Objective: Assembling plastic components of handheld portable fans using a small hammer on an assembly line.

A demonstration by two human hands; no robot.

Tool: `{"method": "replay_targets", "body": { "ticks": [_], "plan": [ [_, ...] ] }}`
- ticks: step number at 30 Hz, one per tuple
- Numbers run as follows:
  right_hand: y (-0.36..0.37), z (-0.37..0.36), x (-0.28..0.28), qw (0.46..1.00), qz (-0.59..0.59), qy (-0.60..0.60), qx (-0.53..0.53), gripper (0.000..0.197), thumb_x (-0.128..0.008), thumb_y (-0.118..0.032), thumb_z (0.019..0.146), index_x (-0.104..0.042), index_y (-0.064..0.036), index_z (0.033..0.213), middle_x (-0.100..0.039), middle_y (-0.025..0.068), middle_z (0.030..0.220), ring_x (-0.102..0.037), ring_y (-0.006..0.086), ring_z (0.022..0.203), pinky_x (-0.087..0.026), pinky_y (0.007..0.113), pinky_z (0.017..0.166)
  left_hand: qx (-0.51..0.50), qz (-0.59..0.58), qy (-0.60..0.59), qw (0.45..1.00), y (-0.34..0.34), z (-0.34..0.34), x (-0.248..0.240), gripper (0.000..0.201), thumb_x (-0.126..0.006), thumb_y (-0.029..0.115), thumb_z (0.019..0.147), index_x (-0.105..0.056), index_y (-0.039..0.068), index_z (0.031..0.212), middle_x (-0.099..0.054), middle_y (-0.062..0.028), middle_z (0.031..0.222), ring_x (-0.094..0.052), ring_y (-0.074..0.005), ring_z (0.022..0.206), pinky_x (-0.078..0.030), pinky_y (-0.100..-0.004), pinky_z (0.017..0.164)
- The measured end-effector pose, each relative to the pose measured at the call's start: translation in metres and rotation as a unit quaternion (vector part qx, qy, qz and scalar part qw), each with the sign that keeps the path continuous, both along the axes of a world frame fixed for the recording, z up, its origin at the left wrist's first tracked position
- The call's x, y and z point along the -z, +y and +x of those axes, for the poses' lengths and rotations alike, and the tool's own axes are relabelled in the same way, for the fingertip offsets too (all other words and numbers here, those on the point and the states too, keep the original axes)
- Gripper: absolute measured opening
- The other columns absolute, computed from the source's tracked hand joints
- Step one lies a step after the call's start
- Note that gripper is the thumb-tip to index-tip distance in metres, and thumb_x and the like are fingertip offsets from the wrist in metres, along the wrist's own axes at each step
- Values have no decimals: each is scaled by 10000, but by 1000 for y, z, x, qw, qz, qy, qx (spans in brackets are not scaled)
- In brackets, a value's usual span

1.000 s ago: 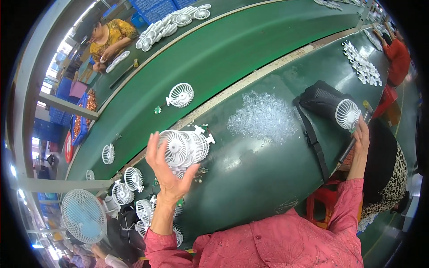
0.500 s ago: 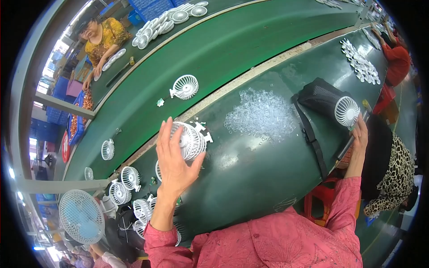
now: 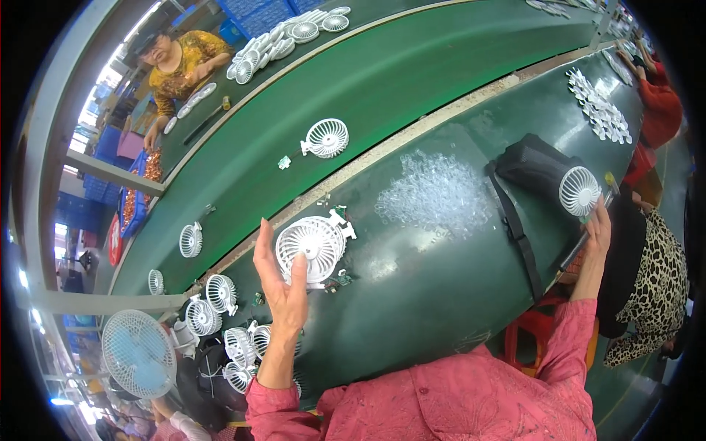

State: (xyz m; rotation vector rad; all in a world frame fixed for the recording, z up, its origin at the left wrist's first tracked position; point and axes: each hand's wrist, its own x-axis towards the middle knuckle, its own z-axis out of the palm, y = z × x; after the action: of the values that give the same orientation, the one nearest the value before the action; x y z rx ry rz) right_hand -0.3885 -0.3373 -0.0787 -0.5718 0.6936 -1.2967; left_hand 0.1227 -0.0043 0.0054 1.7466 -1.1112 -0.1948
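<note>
My left hand is at a stack of white round fan heads on the green table. Its fingers stretch up along the stack's left edge, and the thumb lies across the front grille. Fingers and thumb are apart, without a grip. Small connectors and a bit of circuit board show beside the stack. Out to the right, my right hand pinches a single white fan head by its lower edge, above a black bag. The fingertips behind that edge are partly hidden.
Clear small plastic pieces lie heaped mid-table. More fan heads crowd the left. Beyond runs a green conveyor belt carrying a fan head. A metal post and a desk fan stand left. A co-worker sits opposite.
My left hand has slid down and left, uncovering more of the stacked fan heads. The right hand keeps its fan head. Fan heads on the belt have shifted slightly right.
</note>
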Motion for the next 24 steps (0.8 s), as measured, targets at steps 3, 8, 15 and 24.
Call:
{"method": "replay_targets", "body": {
  "ticks": [3, 8, 15, 24],
  "plan": [
    [-7, -10, 8, 994, 50, 71, 63, 169, -510, -219, 1018, -600, -95, 947, -492, -80, 560, -279, 10, 312, -256, 169, 321, -56, -37, 26, 997, 6, -2, -1, 695, -592, 209, 936, -223, -6, 1484, -251, -176, 1544, -252, -307, 1432, -206, -469, 1160],
    [-8, -19, 5, 996, 57, 33, 68, 208, -470, -192, 1036, -576, -86, 891, -408, -74, 487, -256, 6, 302, -206, 175, 297, -38, -12, -100, 994, -14, 8, -28, 473, -588, 146, 932, -432, 7, 1357, -373, -174, 1475, -369, -289, 1359, -318, -434, 1099],
    [-32, -46, 40, 999, -18, -6, -34, 179, -462, -159, 1033, -583, -50, 1108, -563, -52, 716, -299, -1, 348, -271, 152, 321, 93, 86, -264, 956, -90, 74, -43, 327, -628, 172, 878, -545, 15, 1153, -541, -174, 1254, -495, -359, 1157, -402, -430, 991],
    [-2, -33, 19, 984, 31, 154, 82, 289, -559, -203, 968, -603, -31, 1196, -676, 39, 1027, -530, 46, 534, -422, 198, 437, 223, 185, -402, 868, -204, 106, -23, 296, -633, 134, 845, -602, 24, 1118, -591, -165, 1165, -528, -353, 1113, -430, -450, 955]
  ]
}}
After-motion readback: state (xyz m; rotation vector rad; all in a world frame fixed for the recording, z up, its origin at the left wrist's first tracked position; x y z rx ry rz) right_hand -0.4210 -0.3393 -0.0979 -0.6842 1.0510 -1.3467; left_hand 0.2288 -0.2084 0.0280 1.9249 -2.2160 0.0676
